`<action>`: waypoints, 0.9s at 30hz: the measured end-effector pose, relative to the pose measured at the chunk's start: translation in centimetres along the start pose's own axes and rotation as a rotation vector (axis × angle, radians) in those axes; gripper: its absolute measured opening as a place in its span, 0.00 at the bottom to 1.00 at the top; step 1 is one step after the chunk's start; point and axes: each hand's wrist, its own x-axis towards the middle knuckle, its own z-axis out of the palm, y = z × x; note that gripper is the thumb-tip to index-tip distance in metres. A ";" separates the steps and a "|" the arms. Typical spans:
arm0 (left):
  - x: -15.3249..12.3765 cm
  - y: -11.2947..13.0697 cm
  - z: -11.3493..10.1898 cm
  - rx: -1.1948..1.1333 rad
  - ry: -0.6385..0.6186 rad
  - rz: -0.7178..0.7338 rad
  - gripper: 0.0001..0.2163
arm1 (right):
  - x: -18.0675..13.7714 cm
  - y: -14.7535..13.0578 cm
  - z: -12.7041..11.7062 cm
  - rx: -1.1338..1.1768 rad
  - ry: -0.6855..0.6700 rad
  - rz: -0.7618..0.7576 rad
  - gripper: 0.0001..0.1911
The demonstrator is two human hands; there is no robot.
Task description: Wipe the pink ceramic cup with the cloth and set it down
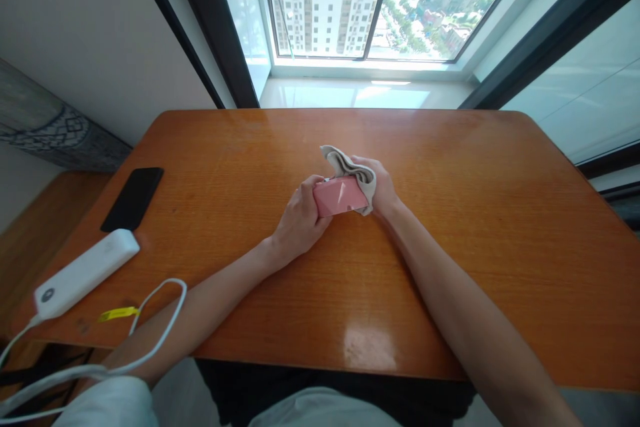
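Note:
A small pink box-like object [340,196] with a glossy face is held above the middle of the table. My left hand [304,220] is closed around its left end, thumb below and fingers over the top. A folded grey-beige cloth [367,180] lies over the object's right end and sticks up behind it. My right hand [381,185] grips the cloth and presses it against that end; part of its fingers is hidden behind the cloth. What exactly the pink object is I cannot make out.
The brown wooden table [475,247] spreads under both arms. On its left side lie a black phone [133,199], a white power bank-like device [87,273] and a white cable [170,320] with a yellow tag [119,313]; the cable crosses my left forearm. Beyond stands a window [370,7].

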 end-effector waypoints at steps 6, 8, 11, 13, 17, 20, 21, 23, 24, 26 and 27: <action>0.0 -0.3 0.4 0.174 -0.008 -0.020 0.21 | -2.3 -5.3 0.7 -0.597 -0.056 -0.244 0.23; 0.0 -0.4 0.6 0.234 -0.034 0.027 0.19 | -3.5 -6.7 2.2 -0.901 -0.020 -0.331 0.20; 0.0 -0.8 0.8 0.284 -0.059 0.103 0.18 | -5.0 -7.5 4.8 -1.178 0.025 -0.369 0.18; -0.1 -1.0 0.9 0.294 -0.062 0.120 0.17 | -5.5 -7.5 5.9 -1.238 0.048 -0.375 0.18; 0.0 -1.1 0.8 0.286 -0.057 0.134 0.19 | -4.8 -7.1 5.1 -1.144 0.035 -0.350 0.19; 0.0 -0.7 0.7 0.245 -0.052 0.083 0.20 | -3.4 -6.7 2.7 -0.906 -0.013 -0.282 0.21; 0.0 -0.5 0.7 0.220 -0.043 0.049 0.20 | -2.9 -6.4 1.9 -0.803 -0.039 -0.259 0.22; 0.0 -0.1 0.5 0.163 -0.017 -0.007 0.22 | -2.1 -5.3 0.4 -0.553 -0.086 -0.232 0.24; 0.0 0.1 0.5 0.135 -0.004 -0.016 0.24 | -1.8 -4.6 -0.1 -0.404 -0.104 -0.216 0.24; -0.1 0.3 0.3 0.094 0.007 -0.006 0.27 | -1.2 -2.7 -0.5 -0.101 -0.108 -0.136 0.25; -0.1 0.4 0.2 0.084 0.008 0.002 0.27 | -0.9 -1.6 -0.5 0.021 -0.085 -0.076 0.25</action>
